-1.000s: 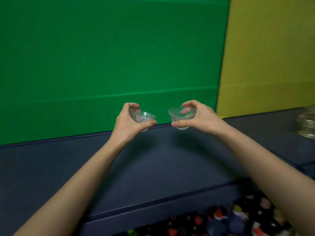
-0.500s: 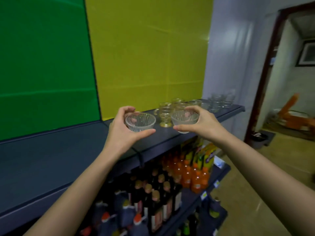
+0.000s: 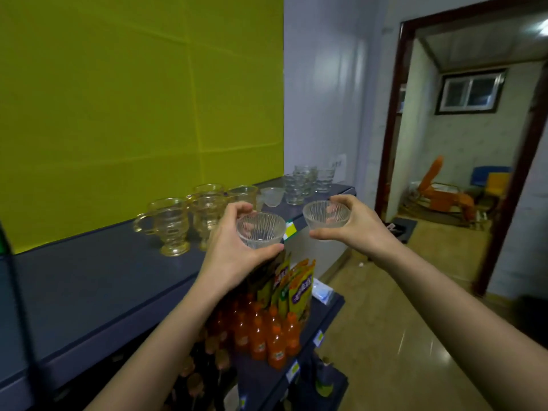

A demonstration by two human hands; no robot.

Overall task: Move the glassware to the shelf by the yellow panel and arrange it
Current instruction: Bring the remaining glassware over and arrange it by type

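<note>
Carrying two small clear glass bowls, one in each hand, the person now faces the shelf (image 3: 98, 280) under the yellow panel (image 3: 133, 108); a second ago only a green wall and bare shelf lay ahead, so the view has swung right and the drop-off spot is at hand. The left bowl (image 3: 261, 229) sits in the left hand (image 3: 234, 256), thumb under its near wall and fingers (image 3: 240, 209) curled over the far rim. It hangs in the air just off the shelf's front edge. The right bowl (image 3: 326, 216) is pinched the same way by the right hand (image 3: 358, 229), out past the shelf's end over the floor. Both hands are closed snugly on the glass, as before.

Each bowl is round, shallow and thin, with fine ribs fanning up from the base. On the shelf stand amber-tinted footed cups with handles (image 3: 170, 223), and farther along a frosted little bowl (image 3: 272, 195) and stacked clear tumblers (image 3: 305, 182). The shelf top is flat, matt and dark blue. Below it sit orange drink bottles (image 3: 267, 336). My guess is that the bowls belong near the clear pieces.
</note>
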